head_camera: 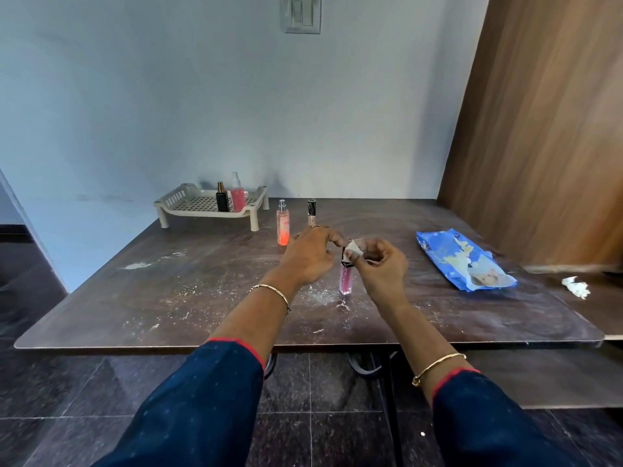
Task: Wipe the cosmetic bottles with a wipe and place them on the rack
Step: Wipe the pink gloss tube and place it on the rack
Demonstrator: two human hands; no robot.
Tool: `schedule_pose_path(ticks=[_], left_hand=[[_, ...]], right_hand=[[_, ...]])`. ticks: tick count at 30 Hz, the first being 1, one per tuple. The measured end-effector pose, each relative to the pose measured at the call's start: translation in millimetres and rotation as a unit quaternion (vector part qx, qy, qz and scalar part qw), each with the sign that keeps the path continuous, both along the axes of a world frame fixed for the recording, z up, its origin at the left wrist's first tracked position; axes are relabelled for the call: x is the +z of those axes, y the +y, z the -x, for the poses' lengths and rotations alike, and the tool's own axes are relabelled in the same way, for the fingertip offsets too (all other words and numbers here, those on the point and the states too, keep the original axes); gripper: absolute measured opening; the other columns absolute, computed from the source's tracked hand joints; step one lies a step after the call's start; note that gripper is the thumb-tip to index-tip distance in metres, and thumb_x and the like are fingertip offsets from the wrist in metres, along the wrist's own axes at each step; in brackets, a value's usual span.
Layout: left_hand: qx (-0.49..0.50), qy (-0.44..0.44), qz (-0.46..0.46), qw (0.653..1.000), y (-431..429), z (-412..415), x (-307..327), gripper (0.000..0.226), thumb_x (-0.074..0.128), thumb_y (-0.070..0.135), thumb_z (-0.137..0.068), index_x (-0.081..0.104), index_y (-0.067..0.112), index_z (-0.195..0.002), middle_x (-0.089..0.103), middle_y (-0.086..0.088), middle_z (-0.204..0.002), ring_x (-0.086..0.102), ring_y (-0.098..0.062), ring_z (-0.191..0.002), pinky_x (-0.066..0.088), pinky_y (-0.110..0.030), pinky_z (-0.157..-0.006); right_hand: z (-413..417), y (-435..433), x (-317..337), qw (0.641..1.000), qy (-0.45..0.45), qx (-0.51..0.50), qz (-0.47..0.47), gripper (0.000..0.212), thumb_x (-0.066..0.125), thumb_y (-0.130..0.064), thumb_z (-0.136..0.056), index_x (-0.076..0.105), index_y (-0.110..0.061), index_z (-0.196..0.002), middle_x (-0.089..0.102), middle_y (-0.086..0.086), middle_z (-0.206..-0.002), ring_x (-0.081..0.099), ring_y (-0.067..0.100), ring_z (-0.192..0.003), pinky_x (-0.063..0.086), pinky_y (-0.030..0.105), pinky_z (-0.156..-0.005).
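A pink lip-gloss bottle (345, 281) with a black cap stands upright on the dark table (168, 298). My right hand (381, 267) pinches a small white wipe (354, 248) against the bottle's cap. My left hand (308, 256) is at the cap from the left, its fingertips curled onto the top. Behind my hands stand an orange spray bottle (283, 227) and a slim tube with a black cap (311, 212). The beige rack (209, 205) at the back holds a black bottle (222, 197) and a pink spray bottle (237, 193).
A blue wipes pack (465, 261) lies at the right of the table, and a crumpled used wipe (576, 286) lies further right. White dust and smears cover the tabletop. A wooden panel (539, 129) rises at the right, and the wall is behind.
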State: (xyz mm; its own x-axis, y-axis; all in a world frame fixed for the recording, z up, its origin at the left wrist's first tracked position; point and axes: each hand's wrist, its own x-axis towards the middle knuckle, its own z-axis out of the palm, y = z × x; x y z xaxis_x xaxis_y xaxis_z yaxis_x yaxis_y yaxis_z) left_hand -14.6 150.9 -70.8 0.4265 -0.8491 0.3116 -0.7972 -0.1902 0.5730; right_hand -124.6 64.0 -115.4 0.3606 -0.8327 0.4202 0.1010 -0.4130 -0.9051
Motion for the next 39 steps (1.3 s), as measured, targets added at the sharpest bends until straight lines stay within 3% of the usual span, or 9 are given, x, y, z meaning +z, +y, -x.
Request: schedule_pose_path(ticks=[4, 10, 16, 20, 24, 26, 31, 34, 39], left_hand=[[-0.009, 0.006, -0.006, 1.000, 2, -1, 2, 0.046, 0.047, -0.005, -0.080, 0.066, 0.026, -0.108, 0.059, 0.008, -0.125, 0.044, -0.015, -0.127, 0.032, -0.045, -0.110], [-0.012, 0.019, -0.004, 1.000, 4, 2, 4, 0.044, 0.047, -0.007, -0.082, 0.065, 0.023, -0.109, 0.058, 0.006, -0.127, 0.046, -0.016, -0.126, 0.033, -0.043, -0.110], [-0.011, 0.025, -0.003, 1.000, 6, 4, 7, 0.043, 0.046, -0.009, -0.080, 0.065, 0.020, -0.106, 0.059, 0.005, -0.125, 0.048, -0.016, -0.124, 0.037, -0.041, -0.107], [-0.011, 0.019, -0.005, 1.000, 7, 5, 9, 0.045, 0.046, -0.009, -0.080, 0.066, 0.021, -0.106, 0.059, 0.005, -0.125, 0.048, -0.015, -0.124, 0.036, -0.040, -0.108], [-0.003, 0.013, -0.011, 1.000, 8, 6, 10, 0.047, 0.045, -0.009, -0.080, 0.065, 0.023, -0.107, 0.059, 0.006, -0.126, 0.049, -0.014, -0.124, 0.035, -0.039, -0.109], [0.002, 0.004, -0.016, 1.000, 9, 8, 13, 0.047, 0.045, -0.009, -0.081, 0.065, 0.023, -0.109, 0.059, 0.006, -0.127, 0.050, -0.015, -0.121, 0.035, -0.042, -0.108], [-0.002, 0.002, -0.026, 1.000, 10, 10, 15, 0.043, 0.046, -0.004, -0.083, 0.065, 0.025, -0.109, 0.058, 0.008, -0.127, 0.052, -0.014, -0.118, 0.034, -0.047, -0.108], [-0.002, 0.005, -0.020, 1.000, 11, 12, 15, 0.033, 0.046, 0.007, -0.088, 0.066, 0.025, -0.108, 0.059, 0.008, -0.128, 0.053, -0.016, -0.118, 0.034, -0.046, -0.108], [0.002, 0.019, -0.007, 1.000, 9, 12, 13, 0.023, 0.051, 0.021, -0.088, 0.067, 0.029, -0.102, 0.062, 0.014, -0.118, 0.054, -0.013, -0.112, 0.034, -0.045, -0.108]], right_hand=[[4, -5, 3, 0.994, -0.060, 0.056, -0.065, 0.018, 0.071, 0.002, -0.080, 0.067, -0.016, -0.078, 0.070, 0.004, -0.076, 0.065, 0.014, -0.073, 0.053, 0.030, -0.073], [6, -5, -1, 0.987, -0.081, 0.092, -0.104, 0.018, 0.075, 0.005, -0.075, 0.067, -0.002, -0.090, 0.072, 0.009, -0.084, 0.068, 0.010, -0.073, 0.056, 0.021, -0.074], [10, -8, -6, 0.995, -0.017, 0.078, -0.066, 0.023, 0.082, 0.001, -0.068, 0.065, -0.011, -0.078, 0.068, 0.004, -0.074, 0.064, 0.002, -0.063, 0.053, 0.014, -0.064], [11, -9, -4, 0.997, 0.024, 0.067, -0.041, 0.024, 0.082, -0.001, -0.068, 0.064, -0.014, -0.076, 0.066, 0.009, -0.076, 0.061, 0.010, -0.066, 0.053, 0.014, -0.062], [15, -16, -5, 0.995, 0.073, 0.060, -0.016, 0.023, 0.079, -0.001, -0.073, 0.063, -0.018, -0.076, 0.061, 0.003, -0.075, 0.056, 0.010, -0.069, 0.050, 0.014, -0.063], [16, -18, -7, 0.996, 0.065, 0.058, -0.026, 0.021, 0.077, 0.000, -0.075, 0.063, -0.015, -0.077, 0.061, 0.003, -0.074, 0.056, 0.011, -0.070, 0.050, 0.016, -0.064], [8, -8, -4, 0.988, -0.085, 0.052, -0.121, 0.018, 0.073, 0.004, -0.078, 0.064, 0.004, -0.093, 0.068, 0.008, -0.080, 0.066, 0.001, -0.066, 0.053, 0.015, -0.067], [1, -1, -4, 0.989, -0.086, 0.056, -0.111, 0.024, 0.077, 0.003, -0.074, 0.063, 0.007, -0.094, 0.068, 0.010, -0.080, 0.066, 0.004, -0.065, 0.054, 0.015, -0.065], [6, 0, -17, 0.995, -0.023, 0.036, -0.092, 0.022, 0.082, -0.003, -0.068, 0.062, -0.009, -0.074, 0.060, 0.000, -0.066, 0.055, 0.002, -0.056, 0.048, 0.016, -0.059]])
